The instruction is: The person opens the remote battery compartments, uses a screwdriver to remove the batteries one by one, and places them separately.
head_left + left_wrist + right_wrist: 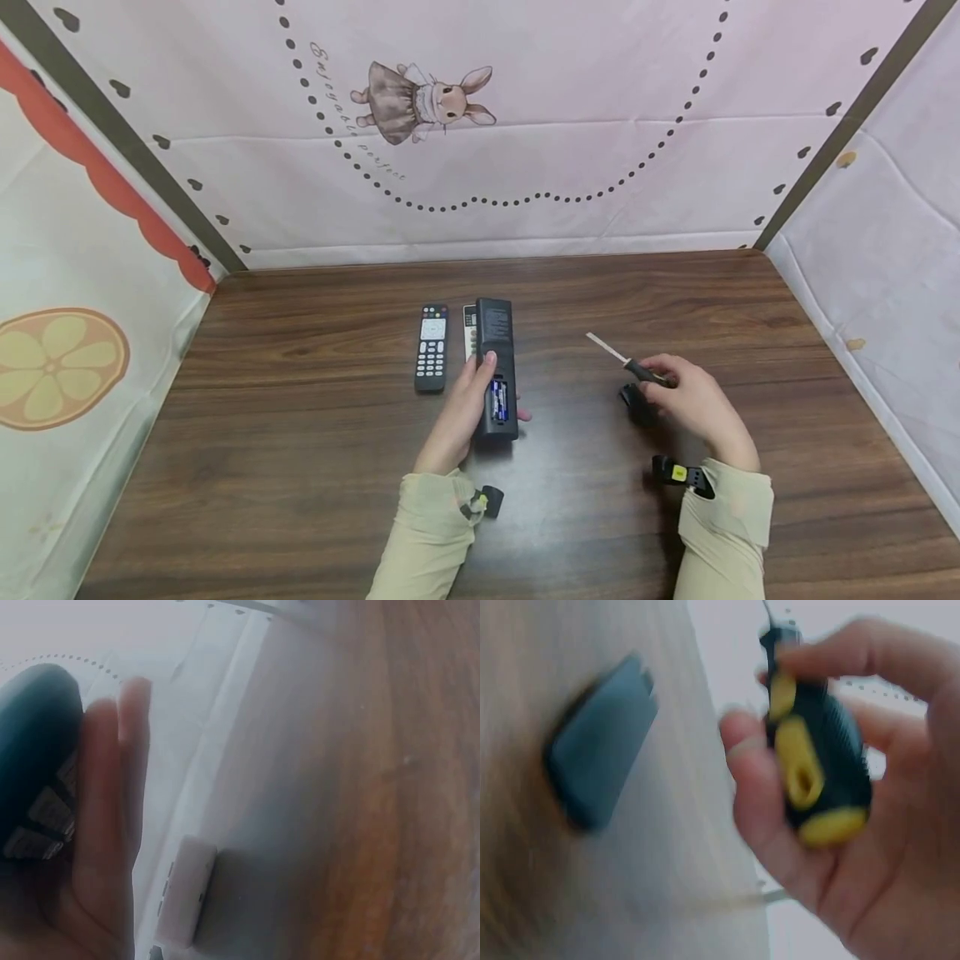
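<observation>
Holding the black remote (pixel 496 333) in my left hand (pixel 457 421), I have my thumb laid over its back and my fingers wrapped beneath, one fingertip poking out past the right edge. Its back faces up and its keys face down. The long axis runs almost straight away from me, the far end leaning slightly left, and the uncovered battery bay sits in the near half. The batteries (pixel 498 401) in it lie lengthwise, in line with the remote.

My right hand (pixel 696 402) pinches the black-and-yellow handle of the screwdriver (pixel 630 364) between thumb and fingers. The screwdriver's long axis runs on a diagonal: its blade points forward and to my left, its butt back toward my palm. The tip stands well apart from the remote, out to the remote's right.

The dark battery cover (pixel 634 407) lies on the wooden table (pixel 300 375), just beside and partly below my right fingers; its notched end shows from the right wrist.

Just left of the remote I hold, a pale remote (pixel 470 330) is partly hidden by it. Farther left, a dark remote (pixel 431 350) lies keys up, its long axis also pointing away from me.
</observation>
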The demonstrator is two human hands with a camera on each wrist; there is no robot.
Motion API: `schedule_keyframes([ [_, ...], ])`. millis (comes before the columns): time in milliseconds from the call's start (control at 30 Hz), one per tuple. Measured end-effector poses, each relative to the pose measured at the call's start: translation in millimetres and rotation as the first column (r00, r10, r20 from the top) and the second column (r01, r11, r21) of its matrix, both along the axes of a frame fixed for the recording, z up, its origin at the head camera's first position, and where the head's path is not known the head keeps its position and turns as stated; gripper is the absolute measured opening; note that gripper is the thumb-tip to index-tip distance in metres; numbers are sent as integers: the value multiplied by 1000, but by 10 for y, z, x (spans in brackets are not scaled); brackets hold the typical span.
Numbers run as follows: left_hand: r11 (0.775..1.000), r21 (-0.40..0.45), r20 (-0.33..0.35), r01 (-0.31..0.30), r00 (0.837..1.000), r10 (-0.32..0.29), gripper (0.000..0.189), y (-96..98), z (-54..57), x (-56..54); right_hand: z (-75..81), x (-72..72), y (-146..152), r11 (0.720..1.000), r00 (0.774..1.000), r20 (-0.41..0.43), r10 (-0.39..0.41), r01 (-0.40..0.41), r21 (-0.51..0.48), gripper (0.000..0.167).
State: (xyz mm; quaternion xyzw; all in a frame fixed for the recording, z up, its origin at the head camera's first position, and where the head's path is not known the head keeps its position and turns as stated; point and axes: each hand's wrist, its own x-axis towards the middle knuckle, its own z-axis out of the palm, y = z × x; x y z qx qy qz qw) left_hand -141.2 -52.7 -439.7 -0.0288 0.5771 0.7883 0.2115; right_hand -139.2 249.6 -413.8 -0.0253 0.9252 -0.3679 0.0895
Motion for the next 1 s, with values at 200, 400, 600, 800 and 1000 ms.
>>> schedule_keyframes([
  [200, 999, -28, 20, -20, 1000, 20, 54, -8, -13, -11, 96, 27, -271, 983, 984, 31, 175, -173, -62, 25],
  [400, 997, -68, 8, -27, 1000, 28, 49, -10, -37, -21, 126, 43, -467, 968, 970, 42, 240, -236, -84, 24],
  [600, 995, -89, 8, -42, 999, 43, 54, 1, -31, -27, 125, 24, -565, 968, 970, -8, 244, -244, -60, 27],
  [800, 992, -126, -16, -32, 999, 30, 50, 11, 6, -29, 132, -6, -592, 964, 965, -21, 261, -261, -40, 27],
  [1000, 978, -207, -91, -13, 996, -6, 39, 32, 146, 19, 182, -3, -609, 964, 960, -84, 267, -267, 15, 28],
])
